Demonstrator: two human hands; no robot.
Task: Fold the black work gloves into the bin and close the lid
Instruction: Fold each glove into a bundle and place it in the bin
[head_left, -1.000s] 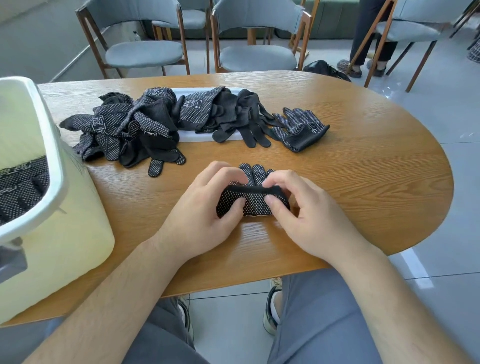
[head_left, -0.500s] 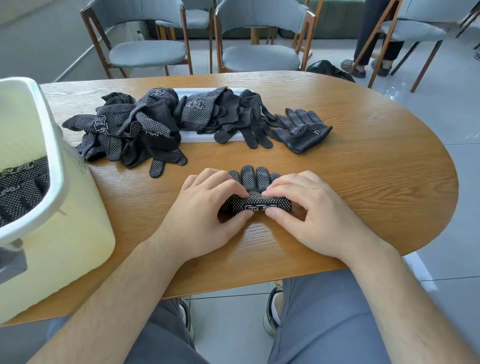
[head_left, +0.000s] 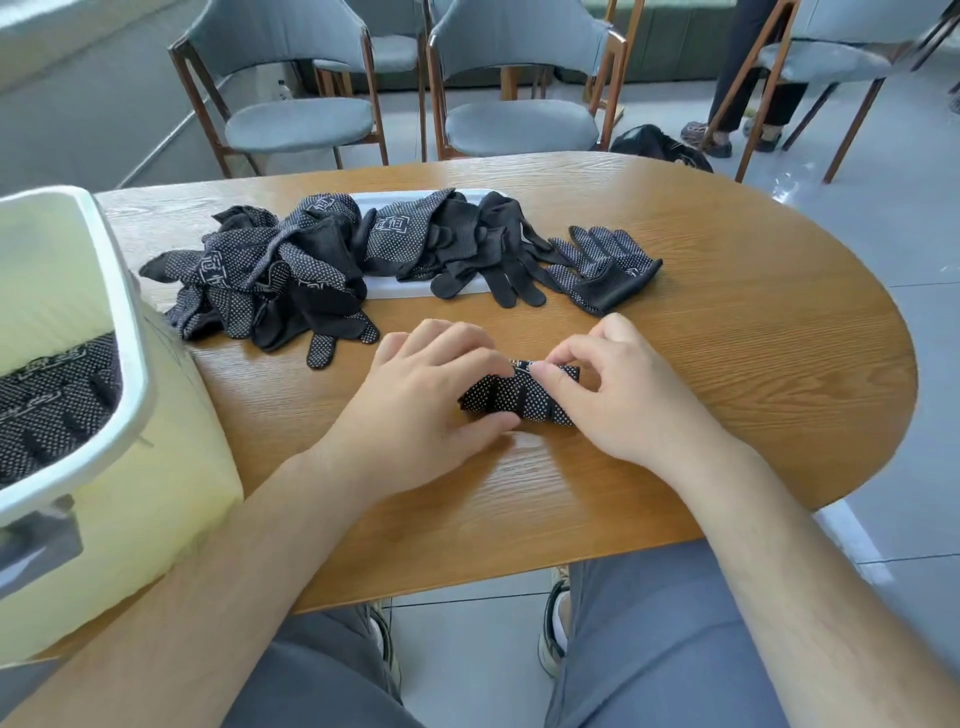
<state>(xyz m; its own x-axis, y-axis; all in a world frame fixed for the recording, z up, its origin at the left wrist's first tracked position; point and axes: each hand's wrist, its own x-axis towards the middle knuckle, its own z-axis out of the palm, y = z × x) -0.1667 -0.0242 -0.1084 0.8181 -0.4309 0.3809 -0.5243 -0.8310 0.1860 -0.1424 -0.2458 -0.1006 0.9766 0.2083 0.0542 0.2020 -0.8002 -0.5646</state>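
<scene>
Left hand pose: the left hand (head_left: 426, 395) is lying palm down, forearm coming in from the near left, with its fingers curling over the left end of the folded glove (head_left: 519, 400) and the thumb pressing at the glove's near edge.

Right hand pose: the right hand (head_left: 628, 400) is lying palm down, with thumb and forefinger pinching the glove's far edge near its middle; the remaining fingers are bending loosely over the right end.

Hand state: both hands are gripping the same glove.

Glove location: the folded glove is resting on the wooden table (head_left: 727, 364), near the table's near edge, between the two hands.

Glove axis: its long axis is running left to right.

Glove appearance: black knit fabric is showing rows of white grip dots, with dark creases crossing it.

Bin: the pale yellow bin (head_left: 137, 364) is standing at the near left, lid off, with dotted gloves (head_left: 52, 410) lying inside.

Unfolded stock: a heap of gloves (head_left: 291, 270) is lying at the far side, partly covering a white flat panel (head_left: 405, 291); one flat glove (head_left: 605, 265) is lying just right of the heap.
</scene>
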